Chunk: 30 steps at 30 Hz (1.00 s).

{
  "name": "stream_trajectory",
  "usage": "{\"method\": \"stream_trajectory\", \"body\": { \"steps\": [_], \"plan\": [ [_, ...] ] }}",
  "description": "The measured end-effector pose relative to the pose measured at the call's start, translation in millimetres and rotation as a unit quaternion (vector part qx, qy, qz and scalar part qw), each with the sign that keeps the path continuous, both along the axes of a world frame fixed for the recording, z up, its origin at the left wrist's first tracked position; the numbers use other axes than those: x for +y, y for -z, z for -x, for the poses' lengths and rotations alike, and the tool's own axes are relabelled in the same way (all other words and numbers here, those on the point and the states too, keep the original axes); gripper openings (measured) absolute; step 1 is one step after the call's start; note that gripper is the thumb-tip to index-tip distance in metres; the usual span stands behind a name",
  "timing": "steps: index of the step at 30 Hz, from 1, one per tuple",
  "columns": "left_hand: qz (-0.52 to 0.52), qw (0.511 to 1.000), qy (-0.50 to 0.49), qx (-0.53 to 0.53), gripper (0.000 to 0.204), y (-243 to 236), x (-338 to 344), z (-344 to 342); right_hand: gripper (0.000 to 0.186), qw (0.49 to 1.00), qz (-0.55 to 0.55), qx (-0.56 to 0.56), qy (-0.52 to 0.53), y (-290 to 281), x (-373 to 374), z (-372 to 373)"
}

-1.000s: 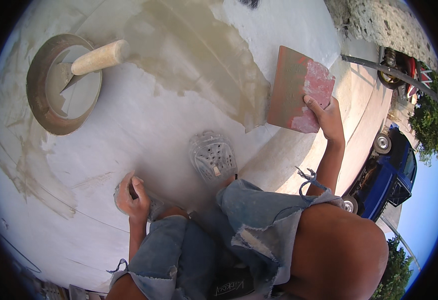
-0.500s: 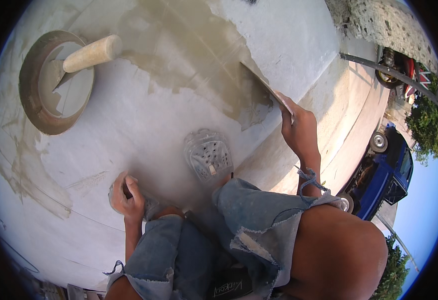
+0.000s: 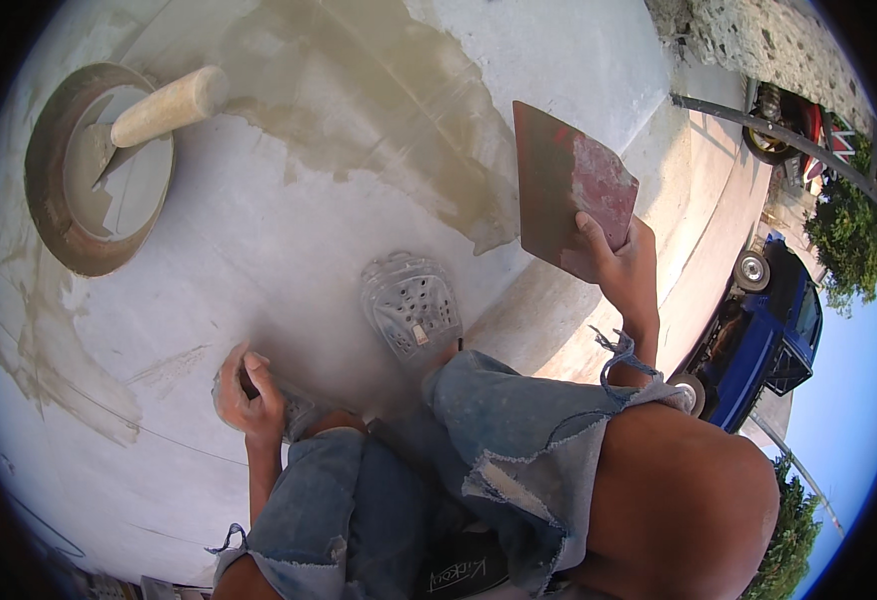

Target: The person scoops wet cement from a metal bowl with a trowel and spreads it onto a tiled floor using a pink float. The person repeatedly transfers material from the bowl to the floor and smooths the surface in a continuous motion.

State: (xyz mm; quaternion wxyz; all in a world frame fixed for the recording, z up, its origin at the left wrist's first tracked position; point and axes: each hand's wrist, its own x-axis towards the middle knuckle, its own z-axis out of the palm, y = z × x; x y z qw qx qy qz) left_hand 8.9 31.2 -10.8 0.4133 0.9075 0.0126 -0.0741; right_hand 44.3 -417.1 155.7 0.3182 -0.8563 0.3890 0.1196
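Note:
My right hand grips a flat, four-sided putty spreader, dark brown with a red, whitish-smeared part, thumb on its near face. It is raised off the pale surface, beside a wet, olive-grey smear of filler. My left hand is near my left shoe, its fingers curled toward the thumb around a dark hollow; whatever they might hold is hidden. At the far left stands a round brown pan with pale paste inside. A trowel with a wooden handle leans in it, blade in the paste.
My dusty grey clog is planted on the surface between my hands. A ledge runs along the right side. Past it are a blue vehicle, a motorcycle and a rough concrete block.
My right hand has lifted the spreader off the wet filler and drawn it to the right, turning its broad face into view. My left hand has stayed almost still.

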Motion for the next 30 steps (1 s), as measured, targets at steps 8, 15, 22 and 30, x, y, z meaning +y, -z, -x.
{"method": "stream_trajectory", "body": {
  "steps": [8,15,22,30],
  "plan": [
    [0.0,1.0,-0.022,0.003,0.018,-3,-5,-4,0.039,0.997,-0.031,-0.065,-0.004,40,-10,-21],
    [-0.009,1.0,-0.019,0.002,0.018,-5,-5,-4,0.045,0.997,-0.022,-0.057,0.051,44,-79,12],
    [-0.006,1.0,-0.02,0.011,0.019,-6,-6,-6,0.046,0.993,-0.061,-0.083,0.054,23,-71,-6],
    [0.0,1.0,-0.028,0.013,0.019,-2,-5,-4,0.046,1.0,-0.023,-0.009,-0.011,12,-68,1]
  ]
}}
